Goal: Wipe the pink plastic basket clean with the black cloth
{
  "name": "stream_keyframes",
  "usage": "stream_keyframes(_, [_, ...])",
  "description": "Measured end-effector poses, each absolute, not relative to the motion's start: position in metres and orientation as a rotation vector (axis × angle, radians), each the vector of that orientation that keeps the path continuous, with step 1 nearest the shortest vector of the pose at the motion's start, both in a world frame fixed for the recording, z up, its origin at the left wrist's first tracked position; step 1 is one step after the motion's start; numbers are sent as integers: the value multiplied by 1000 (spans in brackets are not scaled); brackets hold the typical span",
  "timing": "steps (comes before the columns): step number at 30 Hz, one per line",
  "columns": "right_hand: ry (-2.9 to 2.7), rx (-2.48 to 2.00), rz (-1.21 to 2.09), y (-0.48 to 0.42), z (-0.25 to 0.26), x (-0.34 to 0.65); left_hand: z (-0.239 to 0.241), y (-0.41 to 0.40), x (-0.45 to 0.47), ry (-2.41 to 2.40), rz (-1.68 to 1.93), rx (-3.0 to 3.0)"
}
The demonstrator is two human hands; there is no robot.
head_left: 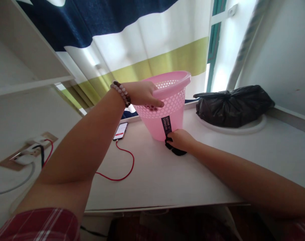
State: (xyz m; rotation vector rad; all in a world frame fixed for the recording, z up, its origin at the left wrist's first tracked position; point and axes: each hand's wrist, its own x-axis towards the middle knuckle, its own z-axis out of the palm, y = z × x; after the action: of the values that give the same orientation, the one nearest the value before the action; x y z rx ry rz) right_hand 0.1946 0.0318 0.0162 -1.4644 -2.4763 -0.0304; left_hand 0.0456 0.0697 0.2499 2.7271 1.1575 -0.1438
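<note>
A pink plastic garbage bin [159,125] with a perforated upper wall and a black label [167,125] stands on the white desk, leaning slightly. My left hand [146,95] is closed over the near left side of its rim, thumb on the outside. Low at the bin's front, my right hand [181,139] is closed around a small black bundle [179,151], cloth or folded plastic, I cannot tell which. That bundle is close against the bin's base, and my fingers cover part of it. The inside of the bin is mostly hidden.
A full black plastic bag [232,107] lies on a round white lid or tray [239,129] at the right. A phone [120,131] with a red cable [133,160] lies left of the bin. Wall sockets [27,152] hold plugs. A striped curtain [152,50] hangs behind.
</note>
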Motion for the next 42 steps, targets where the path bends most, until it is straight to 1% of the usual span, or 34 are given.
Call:
stream_keyframes(5, [-2449,-1467,-42,29,23,194,249,68,45,1165,-110,2760])
stream_keyframes(10, [-2267,-1420,-163,24,70,201,248,65,45,1173,-90,2760])
stream_keyframes(13, [-2111,-1367,-222,21,98,206,247,65,43,1195,2,2805])
stream_keyframes(16, [-2084,-1349,-205,19,101,208,243,60,41,1183,183,2918])
stream_keyframes(17, [-2100,-1331,-175,20,96,208,241,56,40,1183,323,2995])
stream_keyframes(19, [-2119,-1339,-98,22,80,208,234,49,37,1137,729,3068])
stream_keyframes(22, [-2158,-1377,20,26,53,207,215,42,31,1152,1443,2850])
stream_keyframes(24, [-2180,-1410,61,30,38,206,202,44,27,1242,1750,2711])
stream_keyframes(26, [-2202,-1436,83,33,28,203,193,49,22,1392,1720,2736])
stream_keyframes(29, [-2219,-1473,104,37,20,198,190,55,17,1597,1484,2842])
stream_keyframes(33, [-2217,-1464,101,36,20,192,193,48,12,1681,1381,2828])
stream_keyframes(37, [-2163,-1335,43,17,34,190,194,36,13,1658,1406,2784])
stream_keyframes(42, [-2115,-1102,-69,-15,69,193,197,17,8,1670,1398,2781])
